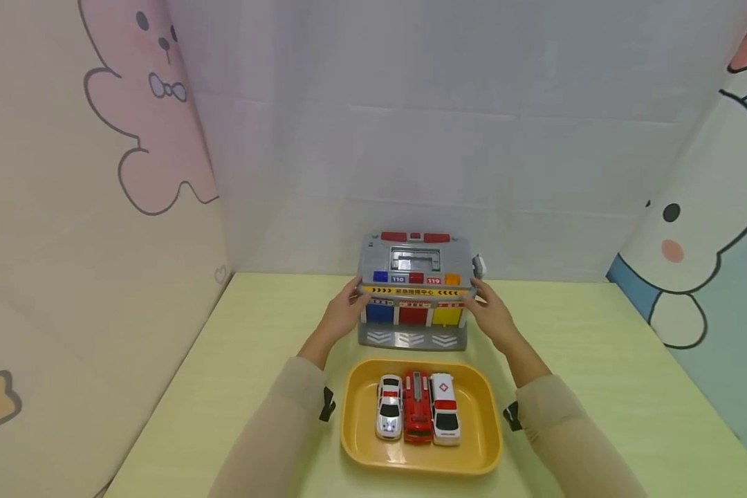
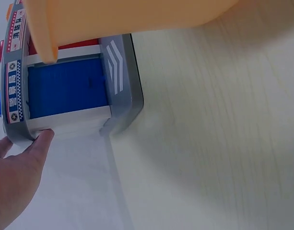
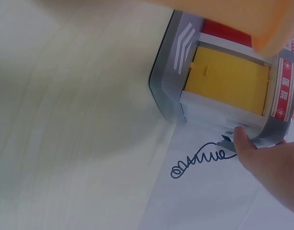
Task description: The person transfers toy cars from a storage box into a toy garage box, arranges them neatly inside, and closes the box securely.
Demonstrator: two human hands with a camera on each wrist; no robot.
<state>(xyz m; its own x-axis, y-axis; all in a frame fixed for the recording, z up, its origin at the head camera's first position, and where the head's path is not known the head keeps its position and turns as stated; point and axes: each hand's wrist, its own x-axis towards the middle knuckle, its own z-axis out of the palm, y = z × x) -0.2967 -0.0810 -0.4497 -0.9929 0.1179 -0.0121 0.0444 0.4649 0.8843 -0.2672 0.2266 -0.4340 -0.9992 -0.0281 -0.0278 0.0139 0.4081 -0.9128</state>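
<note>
A grey toy garage (image 1: pixel 414 261) stands at the back of the table, with a blue door (image 2: pixel 67 88), a red door (image 1: pixel 413 315) and a yellow door (image 3: pixel 228 79) along its front. My left hand (image 1: pixel 341 312) grips its left end, thumb against the white side wall and fingers at the roof edge. On the opposite end, my right hand (image 1: pixel 496 321) holds it the same way, thumb under the roof's overhang. Part of the fingers is hidden behind the roof in both wrist views.
Nearer me lies a yellow tray (image 1: pixel 361 453) with a white police car (image 1: pixel 389 408), a red fire truck (image 1: pixel 418 408) and a white ambulance (image 1: pixel 445 409) side by side. A coiled black cord (image 3: pixel 199 160) hangs at the garage's right end. A pale wall (image 1: pixel 448 159) rises behind.
</note>
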